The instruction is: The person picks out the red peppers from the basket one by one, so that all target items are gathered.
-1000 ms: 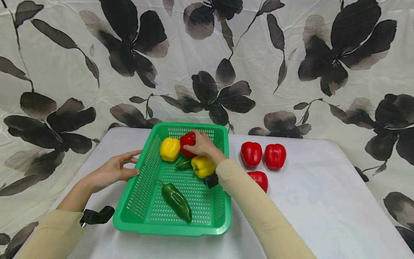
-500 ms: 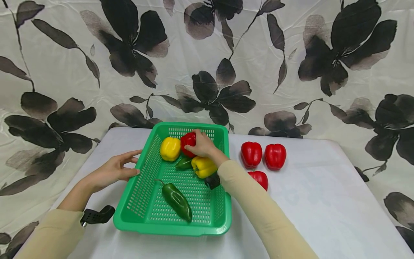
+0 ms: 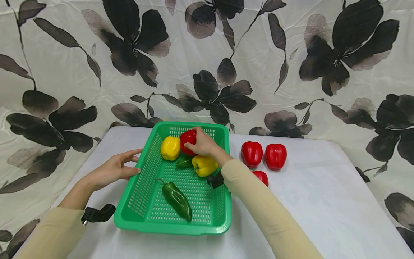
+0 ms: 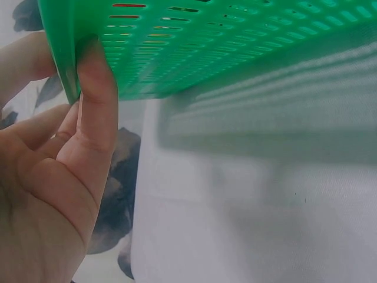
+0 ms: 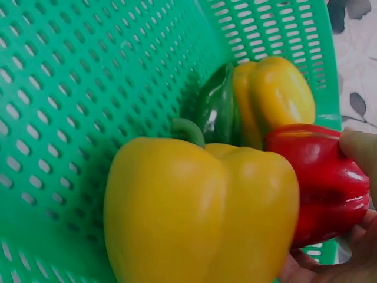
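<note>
My left hand pinches the left rim of a green perforated plastic basket; in the left wrist view its fingers curl at the rim's edge. Inside the basket near the back, my right hand grips a red bell pepper between thumb and fingers. A yellow bell pepper sits left of it, and a second yellow bell pepper lies under the right wrist. A green pepper, partly hidden, lies between them. Nearer the front of the basket rests a long green chili pepper.
Right of the basket, on the white-covered table, are two red bell peppers. Another red bell pepper lies partly behind the right sleeve. A floral cloth hangs behind the table.
My right hand and the red bell pepper in it have risen very slightly. The left hand keeps its place at the basket rim.
</note>
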The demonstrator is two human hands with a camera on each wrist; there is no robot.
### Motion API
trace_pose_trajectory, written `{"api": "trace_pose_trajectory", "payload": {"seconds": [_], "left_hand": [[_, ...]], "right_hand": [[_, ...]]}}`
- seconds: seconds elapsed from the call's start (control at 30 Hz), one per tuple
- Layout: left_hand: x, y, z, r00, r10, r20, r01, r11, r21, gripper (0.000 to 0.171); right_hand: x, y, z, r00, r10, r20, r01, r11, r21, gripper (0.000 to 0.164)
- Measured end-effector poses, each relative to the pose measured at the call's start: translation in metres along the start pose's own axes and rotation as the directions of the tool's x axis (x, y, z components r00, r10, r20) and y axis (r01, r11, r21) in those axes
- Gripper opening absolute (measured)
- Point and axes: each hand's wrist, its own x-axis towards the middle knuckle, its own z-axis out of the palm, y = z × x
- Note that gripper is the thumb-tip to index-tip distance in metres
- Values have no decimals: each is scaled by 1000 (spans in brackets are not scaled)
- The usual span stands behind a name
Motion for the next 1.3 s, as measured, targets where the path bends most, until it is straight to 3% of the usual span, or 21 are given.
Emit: {"api": "trace_pose_trajectory", "payload": {"seconds": [0.27,0.53,1.3], "left_hand": [[-2,4,0,1000,-4,1,4,1000,5,73],[-2,6,-1,1000,0,3,0,1000,2,74],[0,4,2,1000,-15,-1,15,1000,-5,73]], "right_hand": [[-6,-2,-12,1000,-21,-19,21,999,-27,67],[-16,-8,-26,993,-104,-49,101,993,-57,76],[-44,-1,-53,966,-220,-132,219,975,-25,70]]}}
